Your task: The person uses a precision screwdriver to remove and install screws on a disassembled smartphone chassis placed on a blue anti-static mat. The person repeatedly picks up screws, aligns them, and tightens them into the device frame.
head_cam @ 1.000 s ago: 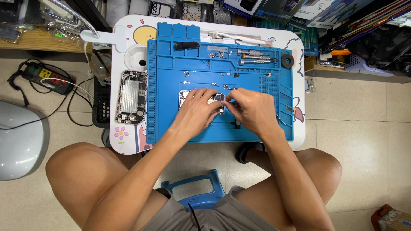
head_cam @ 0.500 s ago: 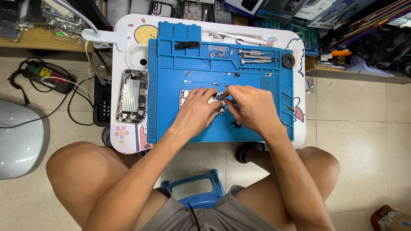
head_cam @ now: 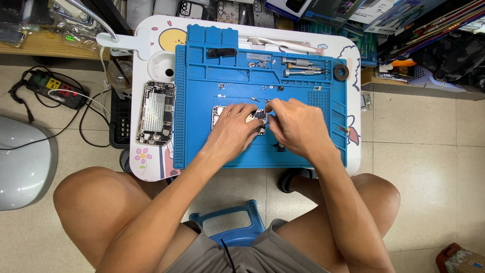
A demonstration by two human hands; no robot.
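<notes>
Both hands are over the middle of the blue work mat [head_cam: 202,146], which covers most of the small white bench [head_cam: 151,167].

The opened phone [head_cam: 218,115] lies flat on the mat, mostly hidden under the hands; only its left edge and a bit of its innards between the hands show.

Left hand [head_cam: 233,132]: palm down, fingers loosely spread across the phone body, pressing or steadying it. It lies on the phone, not pinching anything that I can see.

Right hand [head_cam: 298,126]: just right of the left, knuckles up, fingers curled in toward the phone's right end. The fingertips are bunched together there, near the left fingertips. I cannot tell whether they pinch a tool or a part; the tips are hidden by the hand itself.

The two hands almost touch above the phone.

Around them:
- second stripped phone chassis [head_cam: 155,120], off the mat on the bench's left side, well apart from the hands
- metal screwdrivers [head_cam: 302,66] in the mat's top tray
- dark tape roll [head_cam: 341,72] at the mat's upper right corner
- small loose parts [head_cam: 259,63] in the top tray, too small to identify
- white lamp base [head_cam: 162,65] at the mat's upper left
- power strip [head_cam: 53,90] on the floor to the left
- blue stool [head_cam: 237,222] between the knees
</notes>
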